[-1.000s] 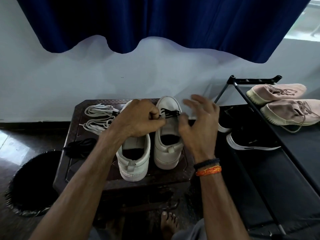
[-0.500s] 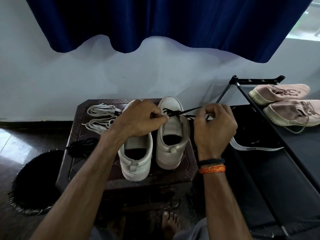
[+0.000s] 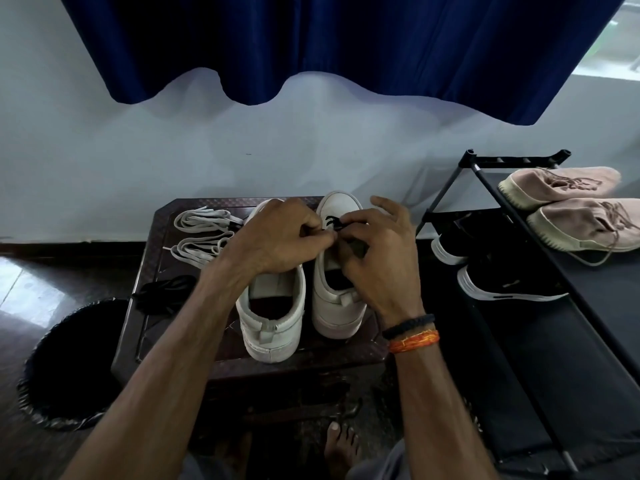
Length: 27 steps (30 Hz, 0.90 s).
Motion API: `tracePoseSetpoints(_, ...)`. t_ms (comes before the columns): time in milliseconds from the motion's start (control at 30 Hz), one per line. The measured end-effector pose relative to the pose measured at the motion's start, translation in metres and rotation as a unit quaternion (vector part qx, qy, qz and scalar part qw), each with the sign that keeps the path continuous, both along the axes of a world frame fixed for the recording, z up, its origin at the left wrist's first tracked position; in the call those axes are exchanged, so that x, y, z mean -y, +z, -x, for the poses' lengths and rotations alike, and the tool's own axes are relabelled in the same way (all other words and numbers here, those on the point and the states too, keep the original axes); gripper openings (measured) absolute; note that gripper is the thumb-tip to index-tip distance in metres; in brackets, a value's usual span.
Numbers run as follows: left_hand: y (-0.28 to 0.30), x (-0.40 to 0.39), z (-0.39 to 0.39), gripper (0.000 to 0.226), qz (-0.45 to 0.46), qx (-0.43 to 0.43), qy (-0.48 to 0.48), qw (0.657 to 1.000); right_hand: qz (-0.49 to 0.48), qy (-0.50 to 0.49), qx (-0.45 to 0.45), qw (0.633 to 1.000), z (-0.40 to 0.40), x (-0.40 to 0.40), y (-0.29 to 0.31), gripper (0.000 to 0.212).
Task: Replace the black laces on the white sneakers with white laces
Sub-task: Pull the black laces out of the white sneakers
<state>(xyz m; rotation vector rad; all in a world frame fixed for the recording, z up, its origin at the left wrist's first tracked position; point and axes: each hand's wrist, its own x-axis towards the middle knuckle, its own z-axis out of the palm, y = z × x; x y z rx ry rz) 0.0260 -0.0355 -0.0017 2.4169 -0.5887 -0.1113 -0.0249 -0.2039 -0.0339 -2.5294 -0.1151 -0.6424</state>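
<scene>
Two white sneakers stand heel-toward-me on a dark brown stool [image 3: 162, 327]. The left sneaker [image 3: 273, 317] shows no lace. The right sneaker [image 3: 337, 303] still carries a black lace [image 3: 334, 223] near its toe. My left hand [image 3: 277, 237] is curled over the right sneaker's eyelets and pinches that lace. My right hand [image 3: 377, 251] meets it from the right, thumb and forefinger pinching the same lace, the other fingers spread. Two bundles of white laces [image 3: 201, 237] lie at the stool's back left. A loose black lace [image 3: 166, 292] lies in front of them.
A black bin [image 3: 65, 365] stands on the floor left of the stool. A black shoe rack [image 3: 519, 271] on the right carries pink sneakers [image 3: 571, 209] on top and black ones [image 3: 498, 275] below. My bare foot [image 3: 341, 441] rests under the stool.
My right hand had pulled a stretch of black lace out to the right; it has now come back to the eyelets beside my left hand. The view tilted slightly.
</scene>
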Motion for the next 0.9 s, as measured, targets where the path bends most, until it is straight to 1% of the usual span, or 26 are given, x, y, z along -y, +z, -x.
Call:
tracePoseSetpoints(33, 0.000, 0.000, 0.000, 0.043, -0.001, 0.001, 0.000, 1.000, -0.018, -0.016, 0.017, 1.000, 0.001, -0.001, 0.001, 0.010)
tracePoseSetpoints(100, -0.001, -0.001, 0.000, 0.045, -0.004, 0.008, 0.000, 1.000, -0.075, -0.080, 0.059, 0.992, 0.002, -0.002, 0.006, 0.009)
tracePoseSetpoints(133, 0.000, -0.001, 0.000, 0.046, -0.005, 0.010, 0.000, 1.000, -0.111, -0.123, 0.082, 0.983, 0.003, -0.002, 0.010, 0.009)
tracePoseSetpoints(200, 0.001, -0.002, 0.001, 0.047, -0.003, 0.002, 0.000, 1.000, -0.190, -0.213, 0.119, 0.951, 0.004, 0.004, 0.017, 0.010)
tracePoseSetpoints(233, 0.001, -0.002, 0.001, 0.047, -0.002, 0.000, 0.001, 1.000, -0.226, -0.252, 0.122, 0.933, 0.005, 0.008, 0.021, 0.010)
tracePoseSetpoints(267, 0.002, -0.002, 0.001, 0.047, -0.002, -0.002, 0.003, 1.000, -0.253, -0.282, 0.108, 0.919, 0.005, 0.013, 0.024, 0.010)
tracePoseSetpoints(333, 0.002, -0.002, 0.001, 0.046, -0.003, -0.005, 0.005, 1.000, -0.262, -0.313, 0.043, 0.912, 0.007, 0.019, 0.026, 0.013)
tracePoseSetpoints(400, 0.002, 0.000, 0.002, 0.039, -0.001, -0.011, 0.012, 1.000, -0.231, -0.318, -0.025, 0.919, 0.009, 0.023, 0.024, 0.015)
tracePoseSetpoints(433, 0.002, 0.001, 0.002, 0.032, 0.006, -0.008, 0.016, 1.000, -0.215, -0.319, -0.049, 0.922, 0.009, 0.025, 0.022, 0.017)
tracePoseSetpoints(500, 0.002, 0.005, 0.004, 0.016, 0.029, 0.017, 0.024, 0.999, -0.186, -0.320, -0.073, 0.926, 0.011, 0.030, 0.019, 0.018)
tracePoseSetpoints(533, 0.003, 0.007, 0.004, 0.015, 0.031, 0.032, 0.022, 0.999, -0.172, -0.320, -0.082, 0.928, 0.012, 0.033, 0.017, 0.018)
tracePoseSetpoints(600, 0.003, 0.014, 0.006, 0.034, 0.008, 0.048, -0.006, 0.999, -0.144, -0.314, -0.106, 0.932, 0.014, 0.037, 0.015, 0.017)
tracePoseSetpoints(667, 0.002, 0.023, 0.008, 0.052, -0.023, 0.054, -0.040, 0.997, -0.120, -0.303, -0.136, 0.936, 0.016, 0.040, 0.013, 0.027)
tracePoseSetpoints(733, 0.001, 0.030, 0.010, 0.060, -0.046, 0.056, -0.058, 0.996, -0.110, -0.285, -0.151, 0.940, 0.016, 0.041, 0.011, 0.037)
tracePoseSetpoints(767, 0.000, 0.032, 0.010, 0.062, -0.055, 0.061, -0.060, 0.995, -0.110, -0.272, -0.146, 0.945, 0.016, 0.041, 0.010, 0.038)
tracePoseSetpoints(800, -0.001, 0.034, 0.010, 0.063, -0.065, 0.066, -0.059, 0.994, -0.116, -0.253, -0.130, 0.952, 0.015, 0.042, 0.009, 0.033)
tracePoseSetpoints(833, -0.002, 0.034, 0.009, 0.063, -0.075, 0.069, -0.057, 0.993, -0.126, -0.232, -0.108, 0.958, 0.014, 0.042, 0.009, 0.023)
tracePoseSetpoints(867, -0.003, 0.035, 0.009, 0.063, -0.085, 0.071, -0.055, 0.992, -0.149, -0.207, -0.092, 0.963, 0.013, 0.042, 0.010, 0.012)
tracePoseSetpoints(900, -0.003, 0.035, 0.008, 0.062, -0.092, 0.076, -0.054, 0.991, -0.177, -0.183, -0.088, 0.963, 0.013, 0.040, 0.013, 0.008)
